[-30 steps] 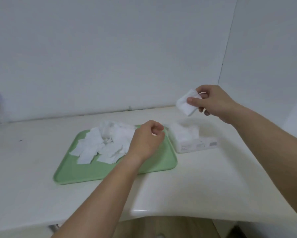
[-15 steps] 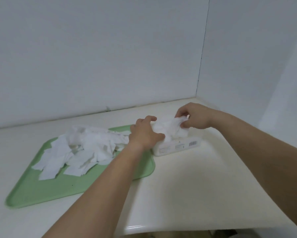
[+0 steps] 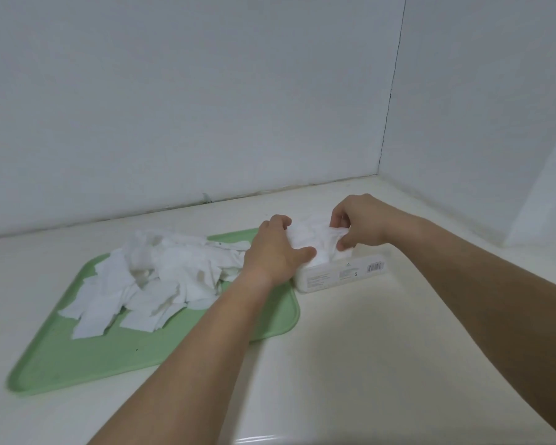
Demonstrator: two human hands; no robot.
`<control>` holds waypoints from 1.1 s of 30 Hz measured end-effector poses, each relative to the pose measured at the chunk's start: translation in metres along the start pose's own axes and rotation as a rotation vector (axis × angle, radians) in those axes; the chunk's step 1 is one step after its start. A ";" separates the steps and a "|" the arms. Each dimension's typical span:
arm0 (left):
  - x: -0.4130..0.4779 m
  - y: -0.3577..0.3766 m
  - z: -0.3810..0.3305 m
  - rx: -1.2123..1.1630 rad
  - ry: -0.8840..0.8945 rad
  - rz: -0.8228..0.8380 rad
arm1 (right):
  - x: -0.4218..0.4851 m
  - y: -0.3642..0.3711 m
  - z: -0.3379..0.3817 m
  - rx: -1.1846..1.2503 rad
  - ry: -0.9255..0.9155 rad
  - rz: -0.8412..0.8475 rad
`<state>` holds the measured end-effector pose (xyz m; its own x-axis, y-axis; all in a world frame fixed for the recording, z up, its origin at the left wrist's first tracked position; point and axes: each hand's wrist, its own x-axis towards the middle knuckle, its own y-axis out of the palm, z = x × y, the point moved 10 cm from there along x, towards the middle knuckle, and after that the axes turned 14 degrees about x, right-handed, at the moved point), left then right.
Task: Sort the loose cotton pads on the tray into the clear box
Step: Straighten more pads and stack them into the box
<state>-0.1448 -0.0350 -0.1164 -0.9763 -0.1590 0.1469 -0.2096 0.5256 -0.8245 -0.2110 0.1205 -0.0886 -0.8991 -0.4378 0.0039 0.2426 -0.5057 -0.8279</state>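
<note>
**Both hands on the pads at the box, beside the green tray**

A cream-white counter runs into a corner where two plain pale walls meet; a dark seam runs down the corner and along the join between wall and counter. A light green tray with rounded corners lies flat on the counter. A heap of loose white cotton pads covers its far half, overlapping and partly crumpled, while the near half is bare. The clear box stands on the counter just beside the tray's far right corner, with a printed label and a barcode on its near side.

Both bare forearms reach in from the lower edge. The left hand lies palm down over the left end of the box, its fingers curled over the far side of a bunch of pads that sits in the top of the box, its thumb laid along the near side. The right hand comes in from the right and pinches the same bunch between thumb and curled fingers.

The left hand and wrist hide the box's left end and the tray corner behind it. The box's opening is covered by pads and fingers, so how full it is cannot be told. White on white, single pads in the bunch cannot be told apart. The label print is too small to read.
</note>
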 end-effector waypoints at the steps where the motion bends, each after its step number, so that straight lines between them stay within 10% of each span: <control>1: -0.001 0.000 -0.001 -0.009 0.000 -0.001 | 0.000 -0.001 0.000 0.016 -0.013 -0.014; 22: -0.006 -0.003 0.003 -0.133 -0.030 -0.017 | -0.015 -0.016 0.020 -0.036 -0.005 -0.096; 33: -0.058 -0.106 0.085 -0.354 -0.135 -0.296 | -0.037 0.032 0.152 0.275 -0.329 -0.092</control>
<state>-0.0617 -0.1524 -0.0837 -0.8613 -0.4394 0.2553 -0.5055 0.6899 -0.5181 -0.1143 0.0076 -0.0293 -0.7686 -0.5724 0.2858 0.2949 -0.7134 -0.6357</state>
